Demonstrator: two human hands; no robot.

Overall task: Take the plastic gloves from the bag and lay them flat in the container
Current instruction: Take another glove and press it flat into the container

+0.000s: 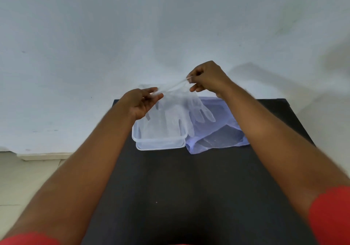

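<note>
Clear plastic glove pinched at its cuff by both hands: left hand fingers closed on one edge, right hand fist-pinching the other, stretched taut between them. Glove fingers hang over the clear container, possibly touching it. Pale blue bag lies just right, on the black table. No readable writing anywhere.
</note>
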